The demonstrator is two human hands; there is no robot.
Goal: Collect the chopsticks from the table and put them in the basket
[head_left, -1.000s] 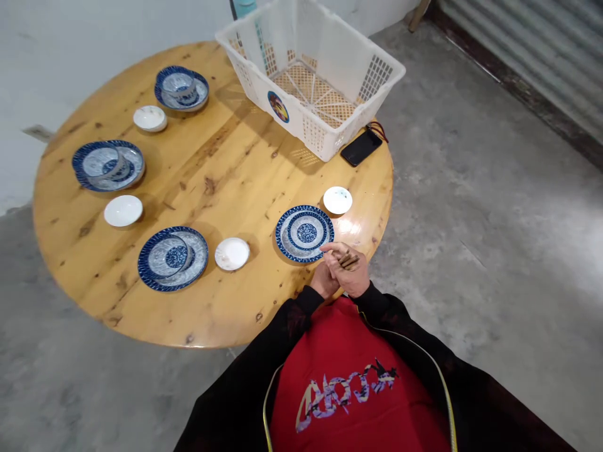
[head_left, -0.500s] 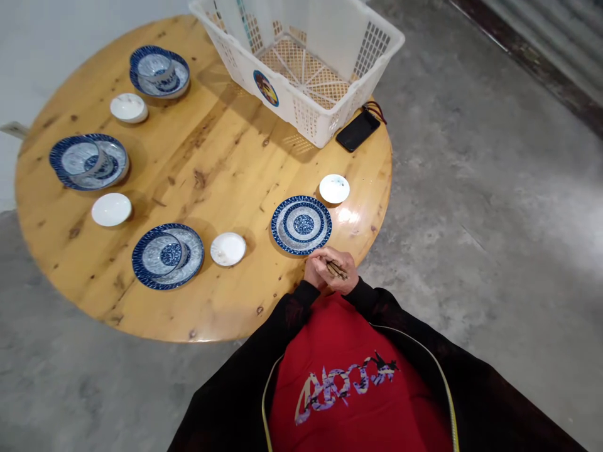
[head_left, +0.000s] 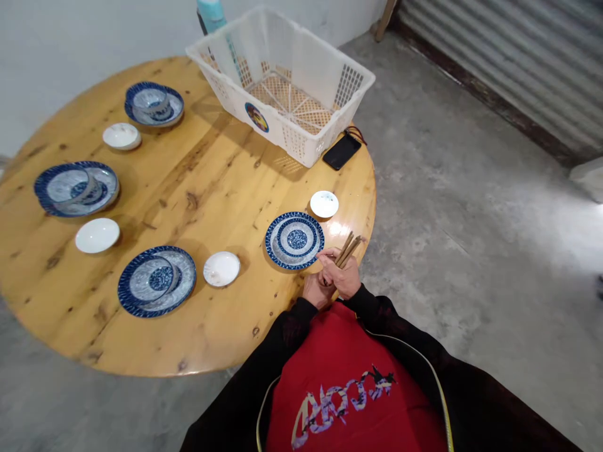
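A bundle of several brown chopsticks [head_left: 349, 246] slants up out of my right hand [head_left: 343, 276], whose fingers are wrapped round it. Pressed against it from the left, my left hand [head_left: 318, 290] is closed at the lower ends of the bundle; its fingers are partly hidden. Just beyond both hands lies a blue-and-white plate [head_left: 270, 242], with a matching patterned bowl [head_left: 297, 238] on it. A small white dish [head_left: 325, 204] sits behind that plate, to the right.
Three more blue-and-white plates bearing bowls stand on the round wooden table [head_left: 155, 345], each near a small white bowl, the nearest being a white bowl [head_left: 222, 269]. At the back is a white plastic basket [head_left: 301, 147]; a phone [head_left: 342, 151] lies beside it. A blue bottle [head_left: 211, 12] stands behind.
The chopsticks now stick up and away from me beyond my right hand; before, only short ends showed between my hands. The view has tilted up.
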